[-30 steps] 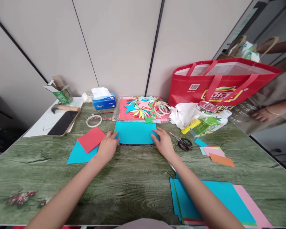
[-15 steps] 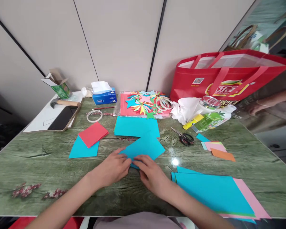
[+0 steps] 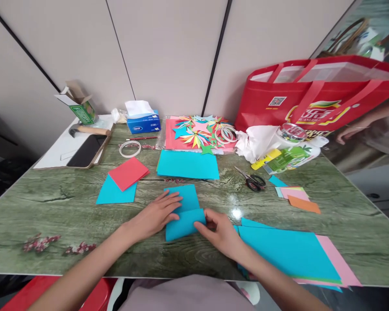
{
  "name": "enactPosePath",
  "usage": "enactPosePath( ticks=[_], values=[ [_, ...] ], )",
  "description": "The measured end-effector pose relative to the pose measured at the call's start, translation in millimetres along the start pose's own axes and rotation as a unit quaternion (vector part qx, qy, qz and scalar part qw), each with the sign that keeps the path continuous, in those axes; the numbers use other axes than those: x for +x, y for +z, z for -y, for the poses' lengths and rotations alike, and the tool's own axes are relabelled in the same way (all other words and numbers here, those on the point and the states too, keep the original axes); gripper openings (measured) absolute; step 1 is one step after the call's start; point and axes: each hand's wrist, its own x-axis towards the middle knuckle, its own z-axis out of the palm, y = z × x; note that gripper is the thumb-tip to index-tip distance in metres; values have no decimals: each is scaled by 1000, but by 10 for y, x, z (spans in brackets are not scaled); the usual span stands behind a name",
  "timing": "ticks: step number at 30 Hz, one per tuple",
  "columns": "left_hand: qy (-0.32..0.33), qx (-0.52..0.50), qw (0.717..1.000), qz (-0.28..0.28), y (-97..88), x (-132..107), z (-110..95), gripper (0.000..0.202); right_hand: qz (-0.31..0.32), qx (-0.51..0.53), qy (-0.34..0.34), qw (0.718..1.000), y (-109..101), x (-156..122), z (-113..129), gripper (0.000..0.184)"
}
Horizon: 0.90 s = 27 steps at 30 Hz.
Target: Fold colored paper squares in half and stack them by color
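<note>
A blue sheet of paper (image 3: 183,226) lies in front of me, its near part folded up and over the far part. My left hand (image 3: 157,214) rests on its left side, fingers stretched out over the paper. At the right end of the folded part, my right hand (image 3: 221,232) pinches the edge between thumb and fingers. Beyond the sheet sits a stack of blue paper (image 3: 188,165). To the left, a red folded paper (image 3: 129,173) overlaps another blue piece (image 3: 112,193).
Black-handled scissors (image 3: 255,182), paper scraps (image 3: 303,204) and a large paper stack (image 3: 288,250) lie to the right. Along the back are a tissue box (image 3: 144,124), paper stars (image 3: 201,126) and a red bag (image 3: 262,101). A hammer (image 3: 90,129) and phone (image 3: 87,151) lie left.
The blue sheet has turned to lie straighter before me, and its near part is now folded over. My right hand has moved right to its edge; my left hand has flattened.
</note>
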Motion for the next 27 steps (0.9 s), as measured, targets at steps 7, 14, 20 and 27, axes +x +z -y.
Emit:
enactPosePath(
  ticks=[7,14,20,27],
  values=[
    [-99,-194,969,-113,181,44,-10,48,-3,7,62,998,-75,209,-136,18],
    [-16,75,979,-187,263,44,-221,49,21,-29,55,998,-106,437,-218,23],
    [22,180,977,-112,469,43,-346,37,37,-52,62,996,-134,491,-179,34],
    [-19,165,984,-64,508,39,-255,45,64,-50,-8,997,-188,428,-186,13]
  ],
)
